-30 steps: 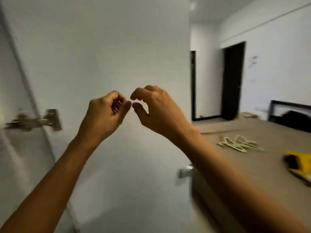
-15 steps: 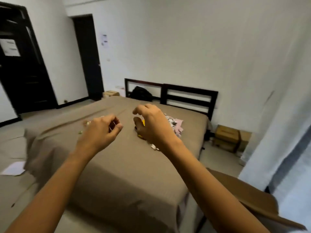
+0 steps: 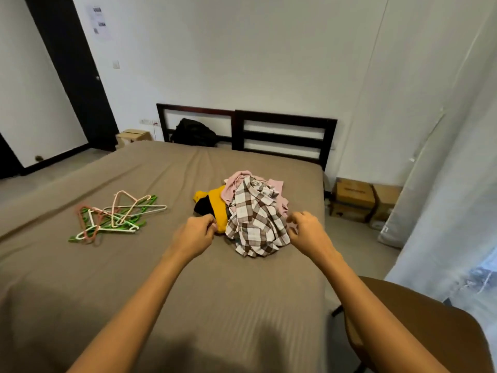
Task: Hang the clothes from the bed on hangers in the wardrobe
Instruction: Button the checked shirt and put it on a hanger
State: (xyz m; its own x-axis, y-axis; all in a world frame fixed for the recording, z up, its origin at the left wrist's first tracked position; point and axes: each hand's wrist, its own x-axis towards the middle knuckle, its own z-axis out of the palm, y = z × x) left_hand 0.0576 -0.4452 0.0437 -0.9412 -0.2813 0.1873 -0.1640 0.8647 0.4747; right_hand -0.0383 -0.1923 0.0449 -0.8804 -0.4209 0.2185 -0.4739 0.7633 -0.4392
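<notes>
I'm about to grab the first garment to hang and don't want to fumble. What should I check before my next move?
1. Brown-and-white plaid shirt on top of the pile, free to lift: ok.
2. Right hand empty, loosely curled beside the shirt: ok.
3. Left hand empty: cannot tell; its fingertips are at the edge of the yellow garment.
4. Green, pink and white plastic hangers separated for easy picking: not ok, tangled in a heap.
5. Wardrobe in sight: not ok, out of view.
</notes>
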